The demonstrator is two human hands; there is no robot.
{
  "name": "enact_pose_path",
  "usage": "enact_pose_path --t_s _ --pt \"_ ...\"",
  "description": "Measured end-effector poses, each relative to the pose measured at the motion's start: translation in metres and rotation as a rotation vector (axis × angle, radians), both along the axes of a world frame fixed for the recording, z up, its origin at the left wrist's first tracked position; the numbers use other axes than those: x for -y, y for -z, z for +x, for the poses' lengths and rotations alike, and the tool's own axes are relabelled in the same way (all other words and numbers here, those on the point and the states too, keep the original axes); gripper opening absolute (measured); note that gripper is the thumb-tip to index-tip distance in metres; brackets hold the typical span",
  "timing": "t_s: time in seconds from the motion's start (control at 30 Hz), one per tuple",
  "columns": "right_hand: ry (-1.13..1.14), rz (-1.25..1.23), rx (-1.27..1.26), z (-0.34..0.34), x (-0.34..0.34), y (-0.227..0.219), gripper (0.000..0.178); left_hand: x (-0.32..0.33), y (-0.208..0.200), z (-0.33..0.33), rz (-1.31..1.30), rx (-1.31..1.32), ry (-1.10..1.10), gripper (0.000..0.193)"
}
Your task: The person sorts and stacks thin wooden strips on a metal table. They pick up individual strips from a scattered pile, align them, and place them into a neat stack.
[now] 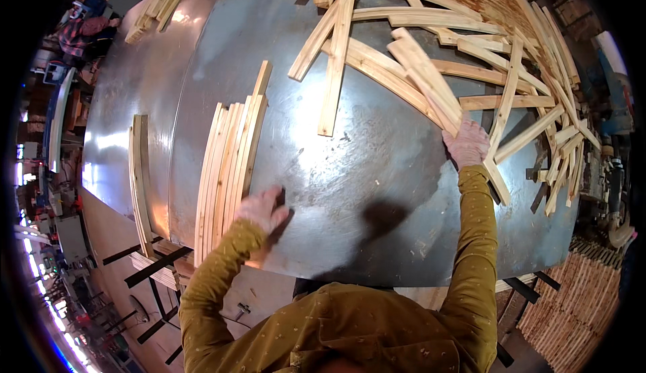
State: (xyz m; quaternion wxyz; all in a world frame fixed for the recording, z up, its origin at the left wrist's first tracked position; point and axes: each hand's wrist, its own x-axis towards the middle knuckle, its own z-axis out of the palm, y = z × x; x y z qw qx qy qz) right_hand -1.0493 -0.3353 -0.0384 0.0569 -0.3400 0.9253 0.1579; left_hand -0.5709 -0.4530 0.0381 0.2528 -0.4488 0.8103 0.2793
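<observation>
Gripped at its near end by my right hand is a small bundle of light wooden slats, slanting away to the far left over the pile. My left hand is over the metal tabletop with its fingers spread, beside the near part of a row of wooden slats standing side by side. One slat in that row reaches farther back than the others. Whether my left fingertips touch the table I cannot tell.
A loose, crisscrossed pile of slats covers the far right of the metal table. More slats lie at the left and far left. Stacked wood stands below at right; black metal bars jut out at the near left. A person is beyond.
</observation>
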Motion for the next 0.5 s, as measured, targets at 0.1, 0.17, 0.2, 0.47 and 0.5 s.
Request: enact_pose_path --t_s 0.1,0.17,0.2,0.47,0.5 --pt "0.072 -0.063 0.050 0.003 0.017 -0.031 0.085 0.063 0.032 -0.064 -0.321 -0.353 -0.188 0.079" --pt "-0.281 -0.177 -0.118 -0.003 0.002 -0.018 0.085 0.122 0.014 -0.153 -0.399 -0.335 -0.281 0.093" --pt "-0.383 -0.282 -0.017 0.009 0.009 -0.019 0.085 0.151 0.026 -0.176 -0.497 -0.299 -0.289 0.099" --pt "-0.383 -0.816 0.681 0.151 0.104 0.039 0.065 0.195 0.049 -0.274 -0.351 0.048 -0.454 0.087" --pt "-0.266 -0.855 0.749 0.159 0.123 0.038 0.064 0.189 0.051 -0.269 -0.339 -0.022 -0.472 0.083"
